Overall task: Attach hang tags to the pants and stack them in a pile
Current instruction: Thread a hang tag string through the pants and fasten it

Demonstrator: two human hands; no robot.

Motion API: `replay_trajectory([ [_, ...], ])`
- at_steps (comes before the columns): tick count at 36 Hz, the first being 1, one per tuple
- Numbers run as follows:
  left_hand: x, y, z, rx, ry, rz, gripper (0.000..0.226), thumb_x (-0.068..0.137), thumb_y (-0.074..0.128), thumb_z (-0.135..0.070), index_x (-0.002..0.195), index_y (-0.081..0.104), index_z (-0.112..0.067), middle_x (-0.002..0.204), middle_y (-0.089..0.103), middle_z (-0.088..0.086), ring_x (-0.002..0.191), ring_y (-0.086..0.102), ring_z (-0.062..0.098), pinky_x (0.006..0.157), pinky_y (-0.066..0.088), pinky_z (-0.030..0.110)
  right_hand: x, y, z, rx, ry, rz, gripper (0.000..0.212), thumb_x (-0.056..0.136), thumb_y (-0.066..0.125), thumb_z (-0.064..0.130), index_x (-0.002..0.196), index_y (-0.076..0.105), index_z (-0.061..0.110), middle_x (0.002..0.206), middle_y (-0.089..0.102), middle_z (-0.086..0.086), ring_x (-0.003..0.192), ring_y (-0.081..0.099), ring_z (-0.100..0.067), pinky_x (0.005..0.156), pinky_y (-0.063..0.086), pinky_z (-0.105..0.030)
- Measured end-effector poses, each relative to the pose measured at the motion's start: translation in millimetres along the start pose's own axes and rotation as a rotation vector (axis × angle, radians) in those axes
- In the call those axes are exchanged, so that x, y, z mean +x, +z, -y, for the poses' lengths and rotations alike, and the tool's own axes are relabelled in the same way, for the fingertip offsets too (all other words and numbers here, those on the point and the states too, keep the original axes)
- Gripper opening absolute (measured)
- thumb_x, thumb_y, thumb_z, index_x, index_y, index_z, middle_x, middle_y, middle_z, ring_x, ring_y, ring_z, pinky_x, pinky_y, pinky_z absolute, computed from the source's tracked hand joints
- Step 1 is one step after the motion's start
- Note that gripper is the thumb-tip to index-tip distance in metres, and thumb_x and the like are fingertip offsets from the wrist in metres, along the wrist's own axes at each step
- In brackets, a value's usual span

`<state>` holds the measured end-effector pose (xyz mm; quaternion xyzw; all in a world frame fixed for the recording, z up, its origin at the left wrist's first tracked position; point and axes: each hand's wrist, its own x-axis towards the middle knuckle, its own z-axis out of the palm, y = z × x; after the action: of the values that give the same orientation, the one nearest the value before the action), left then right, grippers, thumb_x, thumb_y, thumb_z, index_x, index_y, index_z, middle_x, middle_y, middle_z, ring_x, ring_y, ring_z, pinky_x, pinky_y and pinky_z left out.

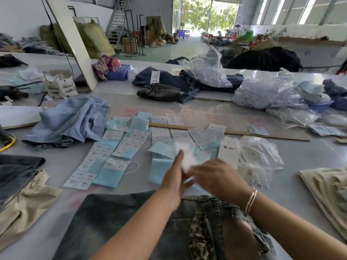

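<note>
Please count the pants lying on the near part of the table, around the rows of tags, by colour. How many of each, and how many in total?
Dark grey jeans, directly under the hands: 1
Light blue pants, left of the tags: 1
Dark blue pants, at the left edge: 1
Beige pants, one at the left, one at the right: 2
Total: 5

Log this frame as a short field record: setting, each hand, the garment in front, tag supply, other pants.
setting: warehouse work table
left hand: fingers straight, against a blurred white tag
right hand: motion-blurred, grip unclear
garment in front: dark denim pants, waistband near the hands
tag supply: label strips on blue backing, laid in rows
other pants: light blue pair to the left
</note>
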<state>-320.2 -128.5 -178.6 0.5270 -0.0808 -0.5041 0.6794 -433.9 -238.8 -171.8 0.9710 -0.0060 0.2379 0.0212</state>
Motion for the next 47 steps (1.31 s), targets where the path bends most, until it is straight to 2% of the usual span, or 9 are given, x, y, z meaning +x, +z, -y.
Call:
replay_trajectory([
  [2, 12.0, -0.9, -2.7, 0.106, 0.019, -0.13, 0.032, 0.093, 0.057, -0.041, 0.108, 0.065, -0.014, 0.109, 0.069, 0.017, 0.095, 0.067, 0.03, 0.079, 0.054, 0.04, 4.3, 4.7, 1.4, 0.054, -0.154, 0.152, 0.033, 0.092, 0.045, 0.048, 0.104, 0.07, 0.031, 0.103, 0.072, 0.011, 0.092, 0.065, -0.008, 0.088, 0.05, -0.031],
  [5, 16.6, -17.8, 12.4, 0.336, 0.103, -0.302, 0.025, 0.098, 0.051, -0.027, 0.113, 0.063, -0.011, 0.106, 0.067, 0.012, 0.094, 0.063, 0.029, 0.074, 0.053, 0.034, 20.9, 17.2, -19.8, 0.292, 0.212, -0.013, 0.031, 0.094, 0.049, 0.037, 0.09, 0.073, 0.017, 0.085, 0.072, 0.002, 0.078, 0.065, -0.017, 0.075, 0.053, -0.035],
  [9, 3.6, -38.1, 32.1, 0.42, 0.12, -0.258, 0.016, 0.099, 0.049, -0.024, 0.096, 0.064, -0.019, 0.091, 0.069, 0.001, 0.079, 0.066, 0.016, 0.055, 0.048, 0.022, 54.0, 56.5, -58.9, 0.228, 0.603, 0.091, 0.028, 0.095, 0.054, 0.018, 0.121, 0.06, 0.01, 0.123, 0.06, -0.008, 0.107, 0.059, -0.026, 0.088, 0.049, -0.033],
  [16, -3.9, -72.6, 59.2, 0.41, 0.203, -0.085, 0.014, 0.098, 0.053, -0.017, 0.1, 0.066, -0.014, 0.088, 0.075, 0.003, 0.073, 0.071, 0.019, 0.059, 0.053, 0.027, 93.6, 101.3, -90.8, 0.124, 0.564, 0.501, 0.06, 0.091, 0.053, 0.011, 0.148, 0.032, 0.015, 0.157, 0.022, -0.009, 0.14, 0.03, -0.029, 0.114, 0.027, -0.043],
  [25, 4.1, -79.6, 64.5, 0.455, 0.235, -0.072, 0.012, 0.096, 0.055, -0.018, 0.101, 0.065, -0.014, 0.084, 0.075, 0.002, 0.068, 0.07, 0.019, 0.059, 0.054, 0.029, 112.7, 132.3, -111.4, 0.067, 0.584, 0.77, 0.077, 0.09, 0.058, 0.028, 0.153, 0.014, 0.017, 0.161, 0.008, -0.006, 0.147, 0.012, -0.024, 0.117, 0.007, -0.053],
  [27, 4.0, -79.7, 64.0, 0.453, 0.229, -0.058, 0.013, 0.097, 0.054, -0.018, 0.104, 0.065, -0.017, 0.087, 0.075, 0.001, 0.071, 0.071, 0.021, 0.061, 0.056, 0.03, 112.3, 139.5, -111.2, 0.052, 0.575, 0.816, 0.068, 0.091, 0.056, 0.029, 0.149, 0.024, 0.015, 0.156, 0.025, -0.007, 0.141, 0.027, -0.027, 0.116, 0.018, -0.053],
  [36, 3.5, -81.4, 67.0, 0.449, 0.294, -0.036, 0.014, 0.096, 0.056, -0.02, 0.104, 0.066, -0.015, 0.091, 0.075, -0.001, 0.076, 0.071, 0.019, 0.06, 0.053, 0.024, 88.9, 136.6, -109.3, -0.041, 0.54, 0.479, 0.033, 0.094, 0.052, 0.039, 0.119, 0.066, 0.023, 0.119, 0.064, -0.003, 0.107, 0.058, -0.024, 0.093, 0.039, -0.033],
  [42, 6.1, -83.9, 69.3, 0.424, 0.297, -0.025, 0.014, 0.095, 0.057, -0.023, 0.103, 0.067, -0.017, 0.096, 0.075, -0.003, 0.082, 0.072, 0.019, 0.064, 0.056, 0.026, 90.9, 116.6, -102.1, 0.189, 0.759, -0.166, 0.02, 0.088, 0.066, 0.023, 0.088, 0.063, 0.003, 0.095, 0.063, -0.015, 0.083, 0.058, -0.033, 0.064, 0.035, -0.031],
  [47, 6.5, -85.5, 70.7, 0.418, 0.319, -0.024, 0.014, 0.095, 0.057, -0.025, 0.102, 0.067, -0.018, 0.095, 0.075, -0.002, 0.084, 0.072, 0.02, 0.067, 0.057, 0.03, 89.1, 90.6, -76.4, -0.004, 0.505, -0.12, 0.014, 0.088, 0.064, 0.02, 0.088, 0.059, 0.008, 0.091, 0.061, -0.008, 0.068, 0.057, -0.025, 0.056, 0.039, -0.027],
])
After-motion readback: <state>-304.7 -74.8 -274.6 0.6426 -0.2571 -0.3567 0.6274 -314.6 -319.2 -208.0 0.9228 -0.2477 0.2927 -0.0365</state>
